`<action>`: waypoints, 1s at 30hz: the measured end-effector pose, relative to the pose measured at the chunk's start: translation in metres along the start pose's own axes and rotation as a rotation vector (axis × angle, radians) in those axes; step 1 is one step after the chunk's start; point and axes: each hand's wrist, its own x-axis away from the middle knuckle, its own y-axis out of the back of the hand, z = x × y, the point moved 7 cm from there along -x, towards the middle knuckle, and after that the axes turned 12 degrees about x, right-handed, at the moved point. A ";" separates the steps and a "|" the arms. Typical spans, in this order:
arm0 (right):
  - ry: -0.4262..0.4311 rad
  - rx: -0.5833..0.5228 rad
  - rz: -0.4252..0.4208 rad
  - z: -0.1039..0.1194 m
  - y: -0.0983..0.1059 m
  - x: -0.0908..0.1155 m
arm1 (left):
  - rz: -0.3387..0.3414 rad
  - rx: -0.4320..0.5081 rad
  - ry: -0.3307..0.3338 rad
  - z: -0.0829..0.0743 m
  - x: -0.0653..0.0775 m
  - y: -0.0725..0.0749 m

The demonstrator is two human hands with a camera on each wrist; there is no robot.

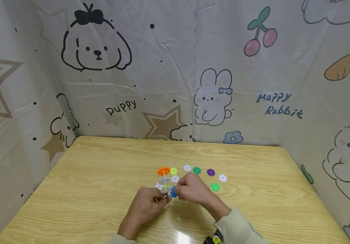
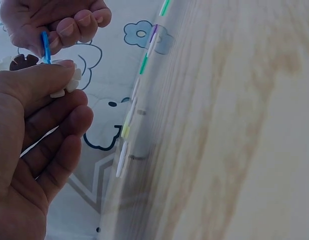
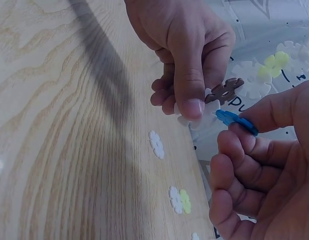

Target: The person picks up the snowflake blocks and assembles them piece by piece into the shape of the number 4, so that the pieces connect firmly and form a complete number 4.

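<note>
My left hand (image 1: 147, 205) pinches a white snowflake disc (image 3: 207, 119) between thumb and fingers. That disc is one end of a joined chain: a brown disc (image 3: 225, 91) follows it, then a white disc (image 3: 250, 79), a yellow disc (image 3: 273, 64) and another white one. An orange disc (image 1: 163, 170) shows at the far end in the head view. Between thumb and index finger my right hand (image 1: 193, 189) pinches a blue snowflake disc (image 3: 237, 121). Its edge meets the held white disc; I cannot tell whether their slots interlock.
Loose discs lie on the wooden table (image 1: 102, 162) beyond the hands: yellow (image 1: 173, 171), white (image 1: 187, 168), dark green (image 1: 197, 170), purple (image 1: 210, 172), light green (image 1: 215, 187) and more white ones. A patterned curtain (image 1: 162, 67) stands behind the table.
</note>
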 end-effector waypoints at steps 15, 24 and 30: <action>0.031 0.022 -0.031 0.002 -0.005 0.000 | 0.009 -0.009 0.028 -0.004 0.000 -0.002; 0.045 0.020 -0.064 0.004 -0.010 0.001 | -0.040 -0.032 -0.016 -0.004 0.002 -0.001; 0.040 0.037 -0.076 0.005 -0.010 0.000 | -0.047 -0.010 -0.025 -0.004 0.002 0.000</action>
